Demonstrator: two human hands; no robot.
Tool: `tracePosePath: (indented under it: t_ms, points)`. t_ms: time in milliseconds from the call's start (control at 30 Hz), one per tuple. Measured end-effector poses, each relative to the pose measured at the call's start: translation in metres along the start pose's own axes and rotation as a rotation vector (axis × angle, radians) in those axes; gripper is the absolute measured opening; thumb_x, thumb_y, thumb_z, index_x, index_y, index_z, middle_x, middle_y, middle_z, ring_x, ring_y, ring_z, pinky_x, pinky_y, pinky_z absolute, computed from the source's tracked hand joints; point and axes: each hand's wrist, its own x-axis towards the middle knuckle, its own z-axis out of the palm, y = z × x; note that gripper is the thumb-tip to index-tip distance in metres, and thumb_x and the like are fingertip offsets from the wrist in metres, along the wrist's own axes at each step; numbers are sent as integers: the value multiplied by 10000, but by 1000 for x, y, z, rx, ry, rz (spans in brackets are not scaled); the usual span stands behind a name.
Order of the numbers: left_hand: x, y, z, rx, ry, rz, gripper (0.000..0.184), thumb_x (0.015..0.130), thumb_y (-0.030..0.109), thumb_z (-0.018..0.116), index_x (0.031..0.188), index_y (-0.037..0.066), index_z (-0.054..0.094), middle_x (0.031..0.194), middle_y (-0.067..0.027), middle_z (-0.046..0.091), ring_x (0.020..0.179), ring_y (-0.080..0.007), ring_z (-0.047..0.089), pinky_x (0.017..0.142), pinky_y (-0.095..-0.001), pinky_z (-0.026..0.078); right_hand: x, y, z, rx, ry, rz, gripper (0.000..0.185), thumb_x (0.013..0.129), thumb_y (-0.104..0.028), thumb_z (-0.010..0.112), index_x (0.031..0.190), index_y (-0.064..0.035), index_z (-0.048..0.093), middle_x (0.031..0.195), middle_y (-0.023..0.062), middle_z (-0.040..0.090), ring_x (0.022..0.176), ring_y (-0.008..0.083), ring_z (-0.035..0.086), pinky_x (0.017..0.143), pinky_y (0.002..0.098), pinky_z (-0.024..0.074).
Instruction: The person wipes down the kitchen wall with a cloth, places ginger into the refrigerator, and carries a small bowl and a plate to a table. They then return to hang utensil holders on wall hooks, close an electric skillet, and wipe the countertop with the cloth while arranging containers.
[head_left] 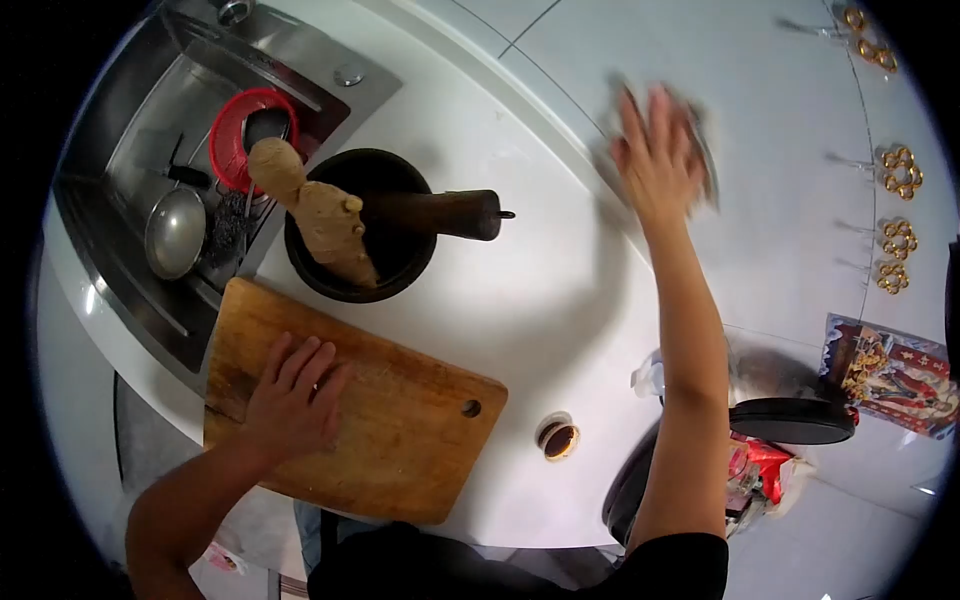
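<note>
My left hand rests with fingers apart on the wooden cutting board, near its left side. Beyond the board stands a dark mortar with a thick pestle leaning out to the right. A large piece of ginger lies across the mortar's left side. My right hand is stretched out against the light tiled wall, its fingers spread and blurred. A pale, smeared shape, perhaps a cloth, shows beside and under it; I cannot make it out clearly.
The metal sink at the left holds a red basket and a strainer. A small round container with dark contents stands right of the board. At the lower right are a black round object and packets.
</note>
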Motion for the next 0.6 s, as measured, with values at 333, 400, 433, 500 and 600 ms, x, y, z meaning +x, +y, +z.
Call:
tracePosePath:
  t_ms: [333, 400, 433, 500, 600]
  points:
    - [-1, 4, -4, -10, -30, -5, 417, 736, 138, 589, 1142, 55, 548, 1291, -165, 438, 1261, -345, 388, 1089, -576, 276, 60, -35, 2, 80, -198, -543, 491, 883, -225, 507, 1373, -195, 496, 1574, -44, 189, 1315, 114, 388, 949, 231, 423]
    - [-3, 4, -7, 0, -49, -13, 410, 741, 140, 590, 1139, 50, 545, 1296, -168, 434, 1269, -348, 380, 1093, -578, 269, 6, 1, 1, 101, -260, -506, 485, 880, -231, 507, 1365, -207, 503, 1568, -83, 203, 1311, 76, 388, 928, 220, 428]
    - [-3, 4, -7, -2, -57, -16, 406, 744, 140, 590, 1137, 47, 545, 1301, -169, 432, 1274, -349, 375, 1094, -579, 265, -20, 26, -10, 51, -261, -540, 455, 879, -235, 506, 1334, -218, 529, 1548, -118, 254, 1284, 34, 414, 903, 204, 435]
    - [-5, 2, -4, -14, -60, -16, 396, 750, 145, 594, 1130, 42, 546, 1309, -171, 427, 1282, -348, 367, 1098, -581, 258, -85, 69, -18, -75, -170, -525, 448, 870, -225, 511, 1315, -265, 547, 1500, -127, 356, 1231, 17, 473, 840, 171, 457]
    - [-5, 0, 3, -33, -32, -10, 383, 754, 150, 602, 1116, 37, 553, 1316, -173, 420, 1290, -345, 359, 1098, -583, 256, -132, 107, -28, 16, -396, -575, 450, 854, -226, 533, 1302, -265, 555, 1479, -120, 392, 1199, 36, 505, 807, 176, 475]
